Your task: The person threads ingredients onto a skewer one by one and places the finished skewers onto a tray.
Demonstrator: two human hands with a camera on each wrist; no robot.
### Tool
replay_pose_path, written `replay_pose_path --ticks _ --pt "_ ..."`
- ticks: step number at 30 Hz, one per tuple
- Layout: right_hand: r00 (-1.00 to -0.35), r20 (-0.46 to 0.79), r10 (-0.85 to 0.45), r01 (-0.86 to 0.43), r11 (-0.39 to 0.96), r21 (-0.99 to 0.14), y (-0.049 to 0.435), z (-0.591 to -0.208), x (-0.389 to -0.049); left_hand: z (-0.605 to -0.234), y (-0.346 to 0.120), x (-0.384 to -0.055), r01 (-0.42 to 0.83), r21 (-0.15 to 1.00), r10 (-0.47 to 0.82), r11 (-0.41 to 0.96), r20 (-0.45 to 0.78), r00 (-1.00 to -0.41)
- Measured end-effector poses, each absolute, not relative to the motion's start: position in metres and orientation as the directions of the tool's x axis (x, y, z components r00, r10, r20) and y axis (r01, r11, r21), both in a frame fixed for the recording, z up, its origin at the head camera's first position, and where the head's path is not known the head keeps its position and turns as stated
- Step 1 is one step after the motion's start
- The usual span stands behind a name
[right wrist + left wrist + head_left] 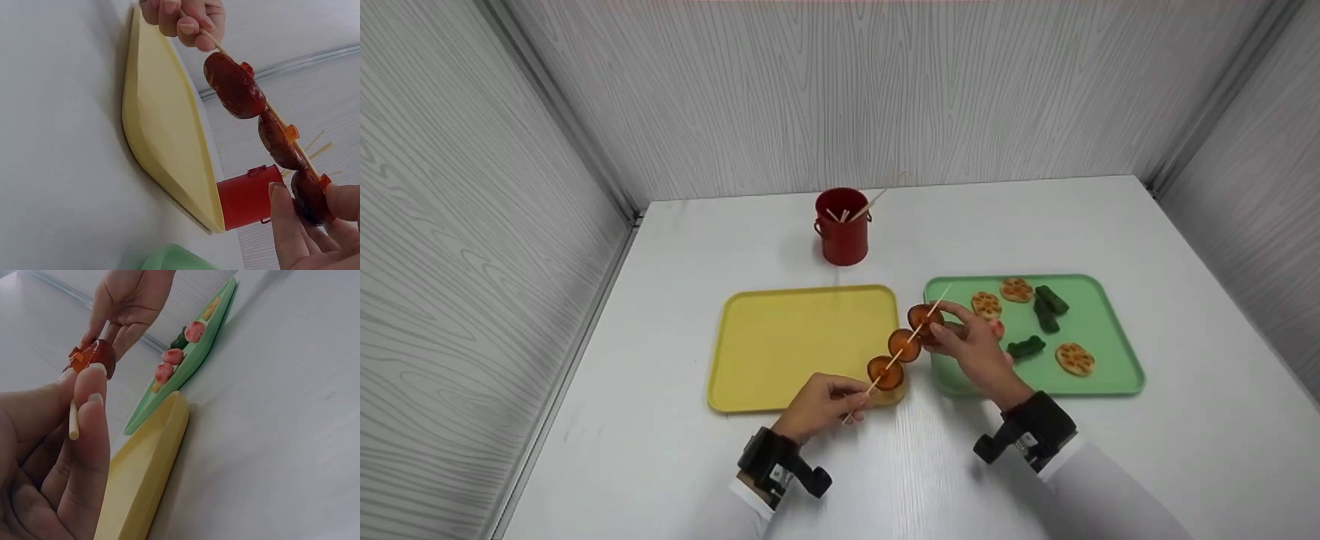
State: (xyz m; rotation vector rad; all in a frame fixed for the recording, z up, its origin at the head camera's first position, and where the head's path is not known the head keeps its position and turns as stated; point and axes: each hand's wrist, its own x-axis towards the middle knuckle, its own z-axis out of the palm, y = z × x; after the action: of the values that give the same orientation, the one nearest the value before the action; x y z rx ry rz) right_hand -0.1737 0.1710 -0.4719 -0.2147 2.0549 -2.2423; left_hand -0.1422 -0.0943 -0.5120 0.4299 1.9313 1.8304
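Three glossy red-brown food pieces (235, 85) with orange faces are threaded on a thin wooden skewer (874, 385). My left hand (826, 405) pinches the skewer's lower end between thumb and fingers; in the left wrist view the blunt end (73, 424) pokes out below the fingertips. With thumb and fingers, my right hand (975, 352) grips the topmost piece (924, 318), and the skewer's tip sticks out beyond it. The whole stick slants up to the right, held above the gap between a yellow tray (780, 337) and a green tray (1117, 375).
On the green tray lie lotus root slices (1075, 359), dark green pieces (1026, 346) and pink round pieces (195, 332), partly hidden by my right hand in the head view. Behind the yellow tray stands a red bucket (844, 244) holding several skewers. Pale walls (840, 97) enclose the table.
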Motion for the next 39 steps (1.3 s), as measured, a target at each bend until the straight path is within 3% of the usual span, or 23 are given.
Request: replay_pose_path --ticks 10,15,20,23,29,39 --pt "-0.983 0.037 -0.181 -0.045 0.041 -0.998 0.175 -0.47 -0.174 -0.511 -0.095 -0.138 -0.076 0.996 0.487 0.055 -0.093 -0.868" --pt "-0.979 0.094 -0.18 -0.135 0.232 -0.963 0.184 -0.474 -0.173 -0.512 -0.096 -0.137 -0.075 0.997 0.479 0.026 -0.078 -0.874" --pt "-0.945 0.156 -0.288 -0.299 0.566 -0.768 0.195 -0.483 -0.167 -0.515 -0.103 -0.136 -0.056 0.998 0.46 0.027 -0.062 -0.885" --pt "-0.921 0.126 -0.368 -0.359 0.678 -0.642 0.197 -0.487 -0.162 -0.516 -0.108 -0.136 -0.055 0.998 0.44 0.025 -0.06 -0.896" --pt "-0.882 0.091 -0.463 -0.445 0.749 -0.491 0.196 -0.491 -0.155 -0.516 -0.116 -0.136 -0.089 0.996 0.367 -0.006 -0.081 -0.927" --pt "-0.878 0.138 -0.458 -0.475 0.802 -0.361 0.186 -0.491 -0.146 -0.519 -0.137 -0.137 -0.109 0.993 0.149 -0.045 -0.101 -0.984"
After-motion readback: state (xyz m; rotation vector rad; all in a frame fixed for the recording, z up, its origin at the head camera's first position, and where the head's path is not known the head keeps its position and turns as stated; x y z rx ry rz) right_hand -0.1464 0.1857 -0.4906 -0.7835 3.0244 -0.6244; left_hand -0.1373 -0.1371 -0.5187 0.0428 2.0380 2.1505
